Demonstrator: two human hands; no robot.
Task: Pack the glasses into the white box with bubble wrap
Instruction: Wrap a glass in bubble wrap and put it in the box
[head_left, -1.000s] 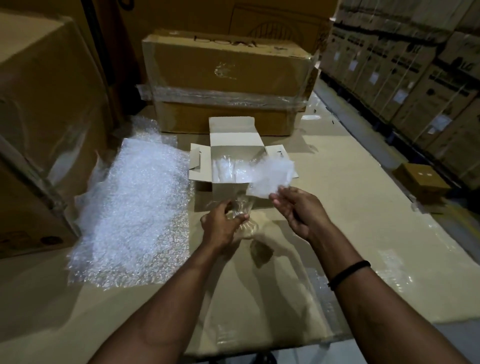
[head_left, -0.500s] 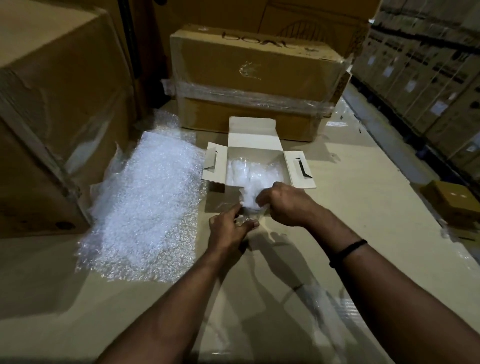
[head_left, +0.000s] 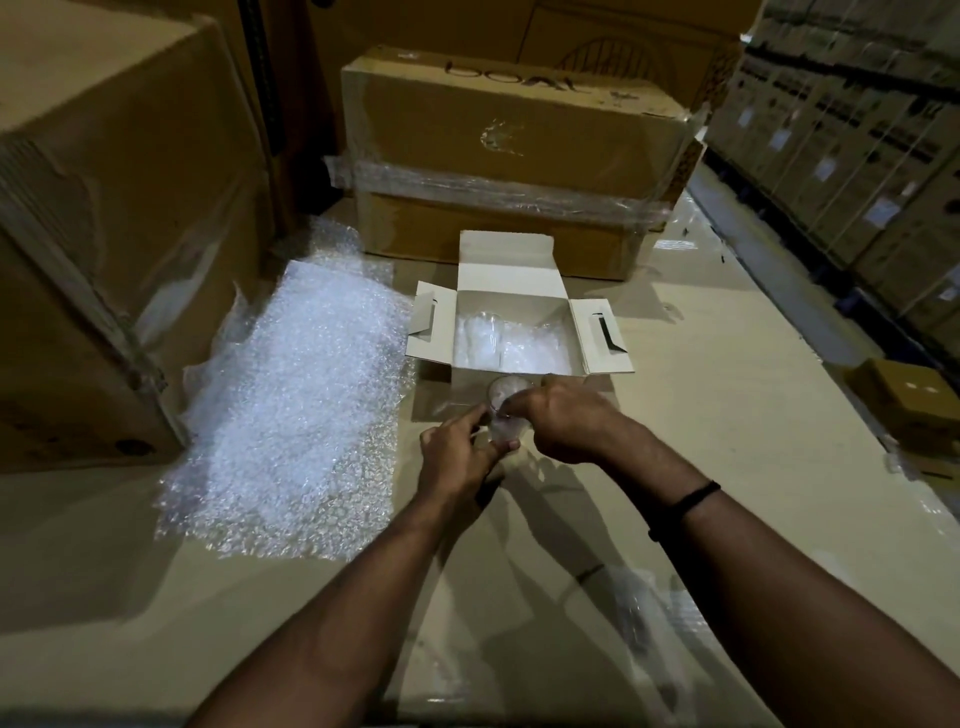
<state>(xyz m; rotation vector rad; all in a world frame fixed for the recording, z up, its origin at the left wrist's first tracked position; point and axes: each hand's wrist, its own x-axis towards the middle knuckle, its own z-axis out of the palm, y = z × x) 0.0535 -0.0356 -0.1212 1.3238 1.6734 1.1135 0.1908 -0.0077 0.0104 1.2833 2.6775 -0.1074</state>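
A clear glass (head_left: 503, 410) stands just in front of the open white box (head_left: 511, 293), with crumpled bubble wrap stuffed inside it. My left hand (head_left: 457, 457) grips the glass from the left side. My right hand (head_left: 563, 421) is over its rim, fingers pressing the wrap down into it. Inside the box lies more bubble wrap (head_left: 519, 343) around a glass shape at the left; details are unclear. A large sheet of bubble wrap (head_left: 296, 410) lies flat to the left of the box.
Everything rests on a cardboard surface (head_left: 727, 415). A big taped carton (head_left: 509, 156) stands behind the white box, another large carton (head_left: 104, 234) at the left. A small brown box (head_left: 906, 397) sits at the right, with stacked cartons beyond.
My right hand brought the piece of bubble wrap down from the air and pushed it into the glass. The view has shifted, so the white box's inside shows fully.
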